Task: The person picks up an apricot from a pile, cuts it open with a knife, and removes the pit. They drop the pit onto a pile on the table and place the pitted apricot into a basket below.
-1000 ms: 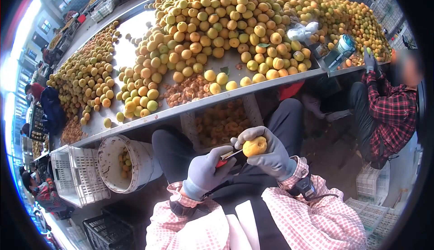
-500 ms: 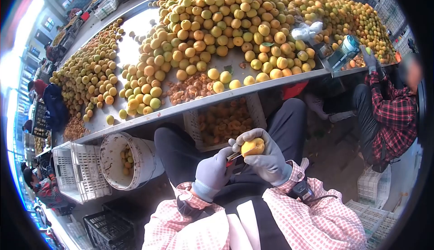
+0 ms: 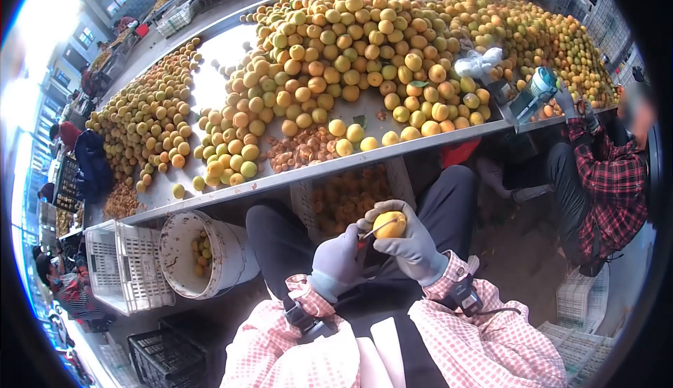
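My left hand [image 3: 338,262], in a grey glove, is closed around the red handle of a small knife [image 3: 369,233]. Its thin metal blade lies against the near face of a yellow apricot [image 3: 392,225]. The apricot rests in the fingers of my gloved right hand [image 3: 415,248], which wrap it from behind and from the right. Both hands are over my lap, close together. Just beyond them, below the table edge, a crate [image 3: 398,185] holds apricot halves [image 3: 347,195].
A metal-edged table [image 3: 280,181] carries heaped apricots [image 3: 336,44] and a pile of pits [image 3: 303,151]. To my left stand a white bucket [image 3: 242,255] and white crates [image 3: 130,265]. A co-worker [image 3: 610,178] sits at the right beside a turquoise-lidded bottle [image 3: 536,93].
The apricot has turned in my right hand, and the knife blade now crosses its face. The view has tipped up slightly, so the table sits lower.
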Motion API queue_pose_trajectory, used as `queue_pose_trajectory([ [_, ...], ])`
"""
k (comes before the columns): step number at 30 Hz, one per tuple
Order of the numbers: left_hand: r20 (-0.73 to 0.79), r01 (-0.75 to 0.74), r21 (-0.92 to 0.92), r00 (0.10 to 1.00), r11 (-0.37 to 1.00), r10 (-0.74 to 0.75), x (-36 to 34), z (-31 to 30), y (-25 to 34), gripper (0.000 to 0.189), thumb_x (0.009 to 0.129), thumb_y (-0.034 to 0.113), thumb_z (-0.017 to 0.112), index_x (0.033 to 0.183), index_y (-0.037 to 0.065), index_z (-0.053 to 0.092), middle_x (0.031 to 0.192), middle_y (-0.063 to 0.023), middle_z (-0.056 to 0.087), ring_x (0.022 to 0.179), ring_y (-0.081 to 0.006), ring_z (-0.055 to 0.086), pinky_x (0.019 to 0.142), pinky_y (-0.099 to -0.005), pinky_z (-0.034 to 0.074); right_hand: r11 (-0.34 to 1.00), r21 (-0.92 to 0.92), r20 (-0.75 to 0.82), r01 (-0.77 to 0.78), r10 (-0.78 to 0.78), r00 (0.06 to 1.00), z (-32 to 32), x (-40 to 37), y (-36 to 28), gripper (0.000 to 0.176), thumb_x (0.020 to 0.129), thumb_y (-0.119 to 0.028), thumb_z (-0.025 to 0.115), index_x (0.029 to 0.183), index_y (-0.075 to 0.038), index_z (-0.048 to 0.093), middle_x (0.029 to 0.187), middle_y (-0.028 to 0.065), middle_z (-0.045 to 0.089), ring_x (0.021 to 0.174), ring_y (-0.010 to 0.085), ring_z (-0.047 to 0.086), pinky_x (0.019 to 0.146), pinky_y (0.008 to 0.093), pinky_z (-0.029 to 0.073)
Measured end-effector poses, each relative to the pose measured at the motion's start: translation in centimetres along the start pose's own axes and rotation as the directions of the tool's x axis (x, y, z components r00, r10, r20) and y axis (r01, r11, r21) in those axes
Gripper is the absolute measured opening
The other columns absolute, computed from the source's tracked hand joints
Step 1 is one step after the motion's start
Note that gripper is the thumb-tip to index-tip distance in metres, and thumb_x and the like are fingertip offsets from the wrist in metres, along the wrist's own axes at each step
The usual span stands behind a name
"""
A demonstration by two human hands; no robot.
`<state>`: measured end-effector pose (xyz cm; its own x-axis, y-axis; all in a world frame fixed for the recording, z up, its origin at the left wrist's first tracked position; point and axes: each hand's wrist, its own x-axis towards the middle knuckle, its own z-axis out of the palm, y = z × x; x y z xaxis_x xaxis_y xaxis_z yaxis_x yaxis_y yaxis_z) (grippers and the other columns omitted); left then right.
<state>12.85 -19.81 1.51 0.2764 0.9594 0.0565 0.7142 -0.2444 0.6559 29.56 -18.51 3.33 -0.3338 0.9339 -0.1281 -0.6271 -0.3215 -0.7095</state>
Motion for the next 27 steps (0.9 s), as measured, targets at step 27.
queue_pose_trajectory([
  [27, 0.06, 0.152, -0.086, 0.987, 0.985, -0.148, 0.0, -1.5, -0.6, 0.023, 0.088, 0.018, 0.061, 0.103, 0.006, 0.049, 0.079, -0.022, 0.062, 0.076, -0.0436, 0.06, 0.062, -0.0477, 0.046, 0.994, 0.105, -0.021, 0.032, -0.03, 0.999, -0.3, 2.6, 1.4, 0.054, 0.084, -0.008, 0.071, 0.13, -0.003, 0.045, 0.118, 0.0109, 0.058, 0.102, 0.0185, 0.061, 0.088, 0.0335, 0.055],
])
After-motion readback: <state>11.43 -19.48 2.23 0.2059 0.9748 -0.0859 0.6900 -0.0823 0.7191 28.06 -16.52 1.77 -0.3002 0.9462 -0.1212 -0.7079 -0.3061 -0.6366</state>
